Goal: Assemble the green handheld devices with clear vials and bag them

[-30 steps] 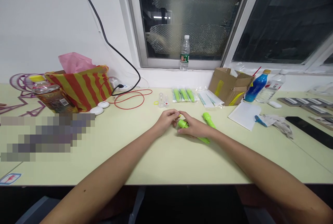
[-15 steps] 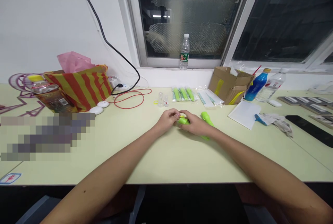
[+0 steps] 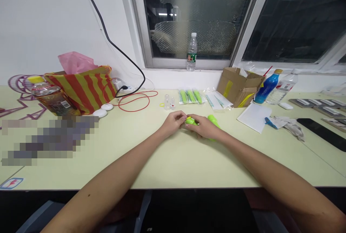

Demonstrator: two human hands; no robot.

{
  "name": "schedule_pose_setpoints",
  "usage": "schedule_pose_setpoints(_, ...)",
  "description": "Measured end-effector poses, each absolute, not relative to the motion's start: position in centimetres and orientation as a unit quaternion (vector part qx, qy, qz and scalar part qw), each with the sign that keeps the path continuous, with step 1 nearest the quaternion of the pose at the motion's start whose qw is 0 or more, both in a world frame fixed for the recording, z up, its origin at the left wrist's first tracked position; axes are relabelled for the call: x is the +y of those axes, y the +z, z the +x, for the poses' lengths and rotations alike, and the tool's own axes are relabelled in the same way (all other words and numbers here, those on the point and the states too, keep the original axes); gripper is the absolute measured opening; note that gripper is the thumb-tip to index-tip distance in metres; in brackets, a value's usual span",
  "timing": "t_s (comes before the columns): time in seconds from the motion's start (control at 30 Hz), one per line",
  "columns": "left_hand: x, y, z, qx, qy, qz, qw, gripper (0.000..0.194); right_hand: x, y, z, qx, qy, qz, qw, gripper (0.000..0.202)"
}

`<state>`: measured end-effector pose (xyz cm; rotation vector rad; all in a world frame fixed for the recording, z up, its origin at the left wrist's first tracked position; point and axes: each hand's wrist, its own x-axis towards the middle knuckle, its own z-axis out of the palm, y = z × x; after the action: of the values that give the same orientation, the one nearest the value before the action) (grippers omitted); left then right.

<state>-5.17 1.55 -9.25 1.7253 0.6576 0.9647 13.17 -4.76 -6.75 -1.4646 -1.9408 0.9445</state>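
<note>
Over the middle of the table, both hands meet at a small bright green plastic piece (image 3: 191, 121) with a yellow ring (image 3: 188, 117) at its left end. My right hand (image 3: 204, 126) is closed around the green piece and covers much of it. Thumb and fingertips of my left hand (image 3: 173, 122) pinch at the yellow end. A second green plastic piece (image 3: 212, 119) lies just beyond my right hand, partly hidden by the hand and wrist. Farther back stand small clear plastic cylinders (image 3: 167, 102), with a loose yellow ring (image 3: 162, 105) beside them.
Bagged green pieces (image 3: 190, 96) lie near the wall, left of a cardboard box (image 3: 238, 85). White paper (image 3: 254, 118), a glove (image 3: 292, 126) and a blue bottle (image 3: 269, 87) are on the right. At left are a striped bag (image 3: 86, 90), a drink bottle (image 3: 55, 97) and a red cable (image 3: 135, 110).
The green piece has turned slightly, and its yellow end shows more clearly between the fingers. My right fingers have closed in further around it. The camera view has shifted a little.
</note>
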Motion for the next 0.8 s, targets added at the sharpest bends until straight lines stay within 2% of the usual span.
schedule_pose_setpoints(0.2, 1.5, -9.2, -5.2, 0.263, 0.391, 0.703, 0.533, 0.039, -4.7, -6.8, 13.3, -0.748, 0.280, -0.550, 0.242, 0.064)
schedule_pose_setpoints(0.4, 1.5, -9.2, -5.2, 0.267, 0.381, 0.692, 0.552, 0.038, -4.9, -6.5, 13.3, -0.768, 0.275, -0.517, 0.259, 0.042)
schedule_pose_setpoints(0.53, 1.7, -9.2, -5.2, 0.271, 0.377, 0.691, 0.554, 0.037, -4.7, -6.8, 13.0, -0.763, 0.285, -0.510, 0.278, 0.041)
schedule_pose_setpoints(0.8, 1.5, -9.0, -4.3, 0.344, 0.468, 0.705, 0.408, 0.018, -4.2, -6.9, 11.8, -0.697, 0.295, -0.572, 0.316, 0.037)
